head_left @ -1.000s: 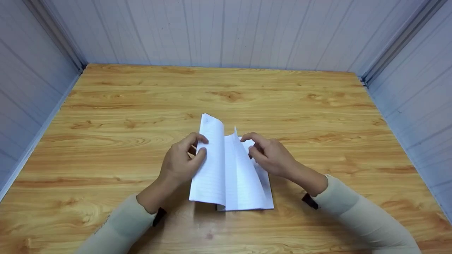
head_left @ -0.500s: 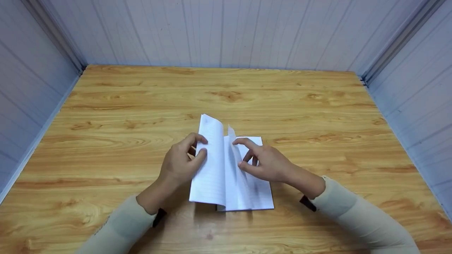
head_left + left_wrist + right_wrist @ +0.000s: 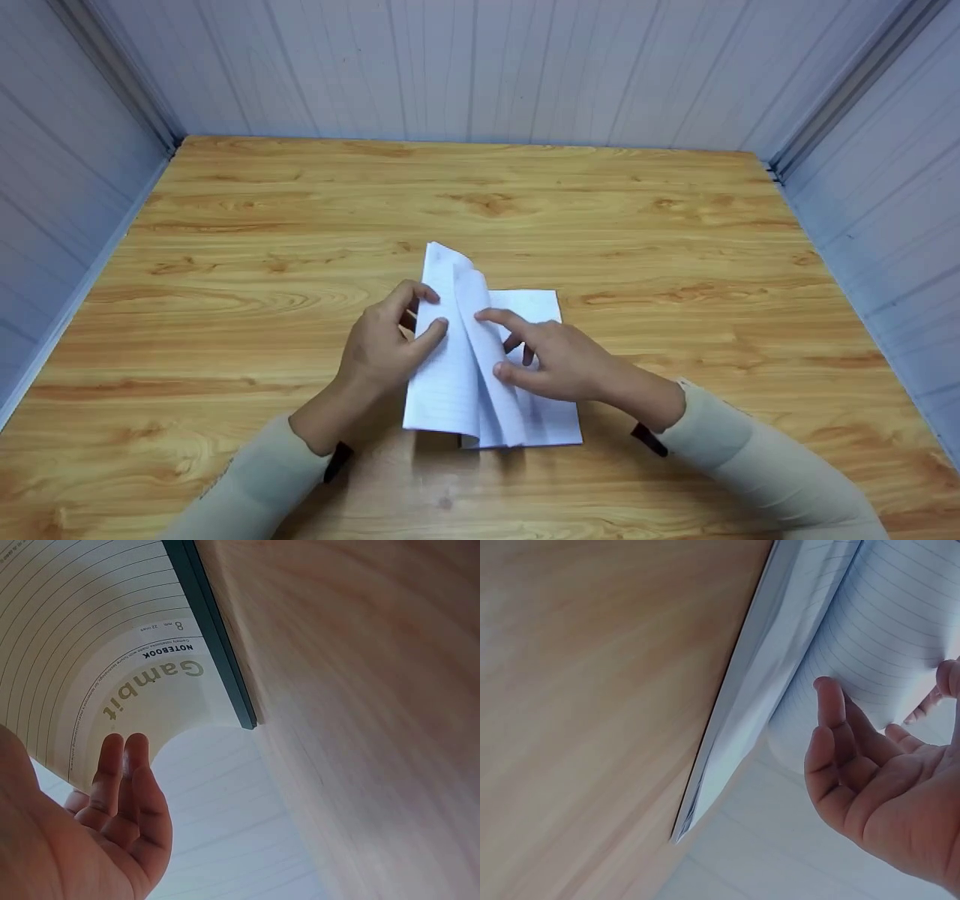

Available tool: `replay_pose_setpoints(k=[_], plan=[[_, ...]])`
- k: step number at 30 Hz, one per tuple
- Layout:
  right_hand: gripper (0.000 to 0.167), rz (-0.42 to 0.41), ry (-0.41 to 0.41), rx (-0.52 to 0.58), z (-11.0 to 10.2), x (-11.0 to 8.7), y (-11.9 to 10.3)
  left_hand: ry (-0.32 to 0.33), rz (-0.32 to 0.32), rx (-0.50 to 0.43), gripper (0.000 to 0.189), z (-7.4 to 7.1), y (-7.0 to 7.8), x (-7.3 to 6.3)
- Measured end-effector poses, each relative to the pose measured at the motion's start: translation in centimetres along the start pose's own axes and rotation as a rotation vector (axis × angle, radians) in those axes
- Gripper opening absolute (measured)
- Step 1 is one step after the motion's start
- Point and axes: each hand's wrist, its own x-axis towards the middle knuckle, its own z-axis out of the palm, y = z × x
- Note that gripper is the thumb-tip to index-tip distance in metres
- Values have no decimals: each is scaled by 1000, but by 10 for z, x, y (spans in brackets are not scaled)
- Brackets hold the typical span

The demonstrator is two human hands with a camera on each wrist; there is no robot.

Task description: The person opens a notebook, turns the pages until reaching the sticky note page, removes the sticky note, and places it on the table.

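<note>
An open lined notebook (image 3: 540, 420) lies on the table, its left-hand part lifted and curved upward. My left hand (image 3: 386, 337) grips that lifted part by its left edge, thumb on the page and other fingers behind. In the left wrist view, the inside of the lifted part reads "Gambit" and "NOTEBOOK" beside a dark spine (image 3: 214, 630). A single page (image 3: 480, 330) stands bent toward the left. My right hand (image 3: 562, 356) touches its right side with the index fingertip and thumb, spread apart. The right wrist view shows the remaining fingers loosely curled by the lined page (image 3: 885, 622).
The wood-patterned table (image 3: 480, 202) extends around the notebook on all sides. Pale panelled walls (image 3: 480, 67) enclose its back, left and right. Dark bands (image 3: 649, 440) show at the sleeve cuffs.
My right hand has moved left and slightly nearer, carrying the page over toward the lifted part. More of the right-hand sheet is exposed. The left hand keeps its grip, almost still.
</note>
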Motion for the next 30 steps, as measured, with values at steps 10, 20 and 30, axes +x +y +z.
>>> replay_pose_setpoints(k=[10, 20, 30], plan=[[59, -17, -22, -15, 2, 1, -6, -37, -20, 4, 36, 0, 1, -1], [58, -52, -37, -9, 0, 2, -7, -42, 22, 11, 38, 0, 0, -1], [36, -18, 59, -63, -7, 4, 5, -40, 18, 4, 40, 0, 1, -2]])
